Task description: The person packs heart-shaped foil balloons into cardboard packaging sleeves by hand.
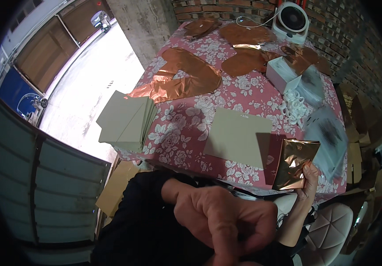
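Note:
My right hand (309, 178) grips a shiny copper-coloured foil packet (295, 163) by its right side, over the table's near right edge. Close to the camera, my left hand (222, 217) is large in view with its fingers bent inward. Its fingertips run toward the lower edge, so whatever they may hold is hidden. A flat grey-beige card (238, 136) lies left of the foil packet. Farther left stands a fanned stack of the same kind of cards (126, 117). Beyond it a flat copper foil balloon (186, 77) is spread out.
More copper foil pieces (246, 34) lie at the table's far side, near a white fan (291, 20). At the right are a white box (283, 73), a bunch of white loops (294, 106) and clear plastic bags (326, 137). A quilted chair (330, 230) stands at lower right.

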Demonstrator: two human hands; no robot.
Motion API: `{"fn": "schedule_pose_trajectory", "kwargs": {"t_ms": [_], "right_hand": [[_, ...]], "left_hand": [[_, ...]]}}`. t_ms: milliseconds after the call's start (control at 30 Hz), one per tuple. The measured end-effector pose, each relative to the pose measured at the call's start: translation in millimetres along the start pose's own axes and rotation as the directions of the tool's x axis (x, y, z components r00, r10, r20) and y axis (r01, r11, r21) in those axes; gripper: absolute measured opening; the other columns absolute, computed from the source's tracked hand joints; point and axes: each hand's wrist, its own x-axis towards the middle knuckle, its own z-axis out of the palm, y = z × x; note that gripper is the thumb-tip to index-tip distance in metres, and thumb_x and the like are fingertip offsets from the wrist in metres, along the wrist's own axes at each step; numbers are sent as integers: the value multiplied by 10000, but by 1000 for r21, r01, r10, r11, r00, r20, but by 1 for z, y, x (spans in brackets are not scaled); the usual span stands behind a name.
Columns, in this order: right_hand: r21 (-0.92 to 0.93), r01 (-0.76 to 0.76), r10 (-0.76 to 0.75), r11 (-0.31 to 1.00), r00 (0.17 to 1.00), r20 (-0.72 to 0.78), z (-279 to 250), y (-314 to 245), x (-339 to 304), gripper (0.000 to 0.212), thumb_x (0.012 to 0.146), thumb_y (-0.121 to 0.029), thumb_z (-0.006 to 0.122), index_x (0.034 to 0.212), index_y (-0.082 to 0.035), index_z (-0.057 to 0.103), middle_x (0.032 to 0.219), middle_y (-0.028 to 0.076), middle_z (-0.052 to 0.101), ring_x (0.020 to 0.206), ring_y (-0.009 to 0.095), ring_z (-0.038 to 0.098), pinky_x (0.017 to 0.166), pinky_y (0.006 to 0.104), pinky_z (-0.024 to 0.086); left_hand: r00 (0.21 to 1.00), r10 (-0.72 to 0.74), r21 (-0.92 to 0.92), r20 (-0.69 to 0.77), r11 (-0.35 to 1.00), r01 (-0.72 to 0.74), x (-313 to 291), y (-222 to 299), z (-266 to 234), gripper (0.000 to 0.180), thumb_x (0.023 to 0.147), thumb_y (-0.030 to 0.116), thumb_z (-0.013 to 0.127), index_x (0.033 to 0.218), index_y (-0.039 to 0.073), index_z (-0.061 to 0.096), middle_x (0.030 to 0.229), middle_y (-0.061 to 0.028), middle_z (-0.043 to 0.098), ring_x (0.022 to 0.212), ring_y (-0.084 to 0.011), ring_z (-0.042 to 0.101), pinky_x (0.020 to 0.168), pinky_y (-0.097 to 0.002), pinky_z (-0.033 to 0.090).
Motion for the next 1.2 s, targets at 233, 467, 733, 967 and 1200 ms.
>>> {"fn": "schedule_pose_trajectory", "kwargs": {"t_ms": [233, 467, 733, 967, 1200], "right_hand": [[60, -50, 48, 997, 999, 22, -1, 4, 5, 336, 832, -162, 707, 1048, 87, 640, 943, 147, 704, 766, 185, 682, 695, 290, 562], [91, -55, 51, 994, 998, 43, 1, -1, 1, 363, 832, -181, 735, 1053, 88, 634, 973, 164, 699, 807, 220, 694, 734, 339, 591], [115, -93, 86, 989, 994, 62, -11, 6, 1, 258, 843, -136, 713, 986, 75, 672, 905, 131, 710, 725, 181, 686, 668, 282, 570], [78, -104, 103, 991, 995, 19, -3, 1, 0, 239, 824, -143, 735, 946, 58, 689, 866, 117, 707, 699, 162, 669, 623, 268, 551], [76, -128, 124, 989, 991, 54, -8, 0, -4, 246, 823, -127, 738, 975, 61, 694, 896, 112, 711, 739, 165, 670, 676, 282, 550]], "left_hand": [[907, -271, 850, -321, 339, 402, -22, 31, -75, 269, 882, 178, 576, 1026, -39, 642, 1119, -205, 568, 1051, -321, 574, 863, -428, 472], [783, -341, 674, -521, -726, 132, -96, -10, -176, 662, 863, 441, 625, 1387, 81, 441, 1456, -245, 358, 1359, -417, 307, 1098, -546, 241], [706, -399, 678, -585, -718, 155, -96, -12, -183, 769, 865, 509, 590, 1472, 113, 333, 1510, -235, 283, 1391, -439, 246, 1088, -598, 215], [877, -331, 816, -349, -567, 111, -69, -4, -205, 473, 876, 380, 618, 1201, 36, 607, 1234, -227, 575, 1181, -355, 534, 977, -448, 407], [800, -106, 783, -590, -314, 537, 3, -35, -257, 174, 867, 133, 569, 897, -13, 659, 889, -199, 643, 877, -340, 631, 755, -409, 490]]}}
